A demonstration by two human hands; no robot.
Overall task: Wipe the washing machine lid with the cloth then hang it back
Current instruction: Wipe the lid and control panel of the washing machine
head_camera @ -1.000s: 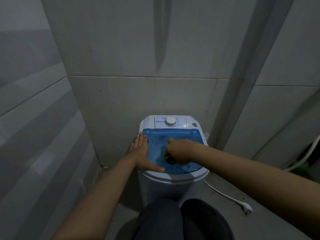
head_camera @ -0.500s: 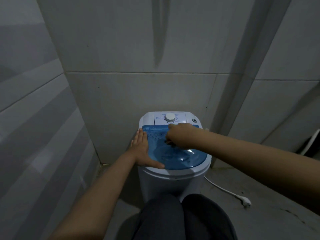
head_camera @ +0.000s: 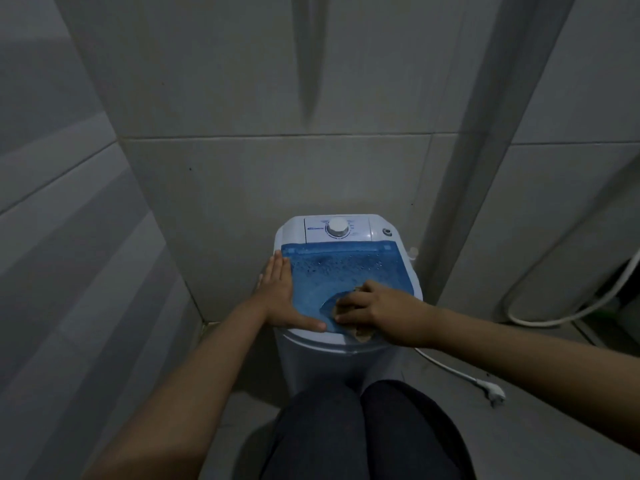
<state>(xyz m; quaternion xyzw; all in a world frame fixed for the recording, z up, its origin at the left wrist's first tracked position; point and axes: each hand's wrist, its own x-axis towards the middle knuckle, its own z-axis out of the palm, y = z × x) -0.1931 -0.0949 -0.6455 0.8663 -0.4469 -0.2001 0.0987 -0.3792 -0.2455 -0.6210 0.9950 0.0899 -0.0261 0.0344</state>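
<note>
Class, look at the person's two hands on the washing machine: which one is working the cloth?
The right hand, fingers curled over the tan cloth at the blue lid's near edge. The left hand lies flat and empty along the lid's left side.
</note>
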